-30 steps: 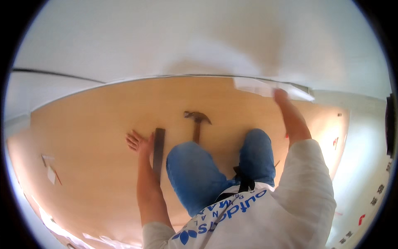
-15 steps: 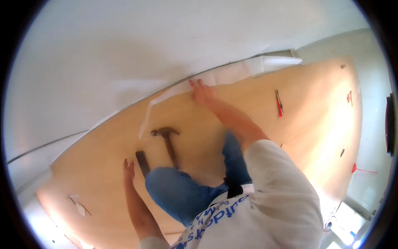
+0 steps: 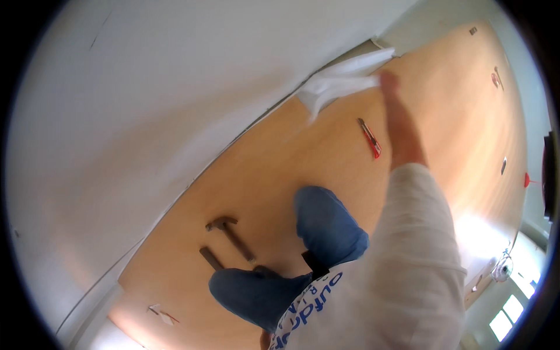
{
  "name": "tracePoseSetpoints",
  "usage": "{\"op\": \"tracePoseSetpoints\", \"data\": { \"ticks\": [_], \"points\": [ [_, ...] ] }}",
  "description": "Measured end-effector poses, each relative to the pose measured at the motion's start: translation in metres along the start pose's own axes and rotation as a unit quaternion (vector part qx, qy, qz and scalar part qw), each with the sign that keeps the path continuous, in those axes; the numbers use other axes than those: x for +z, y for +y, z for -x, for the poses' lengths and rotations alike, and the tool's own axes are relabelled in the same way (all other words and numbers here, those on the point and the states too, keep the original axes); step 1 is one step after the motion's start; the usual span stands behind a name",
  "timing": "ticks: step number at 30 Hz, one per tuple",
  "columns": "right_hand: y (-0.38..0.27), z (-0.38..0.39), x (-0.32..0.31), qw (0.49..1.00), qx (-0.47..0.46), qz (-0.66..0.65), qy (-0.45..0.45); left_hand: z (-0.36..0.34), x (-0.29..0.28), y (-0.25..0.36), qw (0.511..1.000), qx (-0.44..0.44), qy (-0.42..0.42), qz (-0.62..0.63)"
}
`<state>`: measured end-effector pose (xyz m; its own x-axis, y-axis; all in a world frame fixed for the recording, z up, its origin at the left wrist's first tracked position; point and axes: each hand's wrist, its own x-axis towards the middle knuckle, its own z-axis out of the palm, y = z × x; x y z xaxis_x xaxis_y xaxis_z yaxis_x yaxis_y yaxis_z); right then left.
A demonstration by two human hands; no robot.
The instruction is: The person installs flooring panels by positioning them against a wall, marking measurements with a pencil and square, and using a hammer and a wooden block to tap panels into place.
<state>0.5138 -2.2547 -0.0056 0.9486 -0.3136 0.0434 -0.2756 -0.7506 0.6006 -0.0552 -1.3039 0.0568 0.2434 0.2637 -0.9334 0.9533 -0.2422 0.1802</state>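
Head view: right hand (image 3: 389,84) is out at arm's length over the tan floor (image 3: 262,169), motion-blurred, closed on the edge of a white sheet (image 3: 344,81); individual fingers can't be resolved. Sheet lies along the base of the white wall (image 3: 116,116), upper middle, creased and folded, near end flaring toward the lower left, a strip of it running right to the hand. Left hand is out of frame, so can't tell what it's doing or holding, or whether it's near the right.

Red utility knife (image 3: 368,138) sits on the floor just left of the right forearm, below the sheet, well apart from it. Claw hammer (image 3: 233,238) lies near the left knee (image 3: 245,291), head pointing up-left. Dark bar (image 3: 210,258) is just beside it, lower end hidden by that knee. Small white piece (image 3: 168,318) at lower left. Small dark object (image 3: 503,165) far right, near the floor's edge.
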Motion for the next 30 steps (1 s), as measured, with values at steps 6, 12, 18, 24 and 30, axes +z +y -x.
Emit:
{"op": "tracePoseSetpoints", "data": {
  "ticks": [6, 12, 18, 24, 30],
  "points": [
    [0.171, 0.105, -0.052, 0.968, 0.178, -0.067, -0.163, 0.041, -0.078, 0.062, 0.991, 0.049, 0.085, -0.092],
    [0.292, 0.334, -0.021, 0.964, 0.179, -0.032, -0.192, -0.026, -0.065, 0.171, 0.916, 0.326, 0.063, -0.226],
    [0.336, 0.769, 0.028, 0.915, 0.296, -0.064, -0.267, -0.086, -0.067, 0.234, 0.903, 0.372, 0.057, -0.207],
    [0.21, 1.15, -0.094, 0.741, 0.457, -0.107, -0.48, -0.127, -0.042, 0.203, 0.923, 0.283, 0.003, -0.26],
    [0.109, 1.204, -0.164, 0.658, 0.459, -0.173, -0.572, -0.14, 0.03, 0.175, 0.915, 0.246, -0.019, -0.318]
  ]
}}
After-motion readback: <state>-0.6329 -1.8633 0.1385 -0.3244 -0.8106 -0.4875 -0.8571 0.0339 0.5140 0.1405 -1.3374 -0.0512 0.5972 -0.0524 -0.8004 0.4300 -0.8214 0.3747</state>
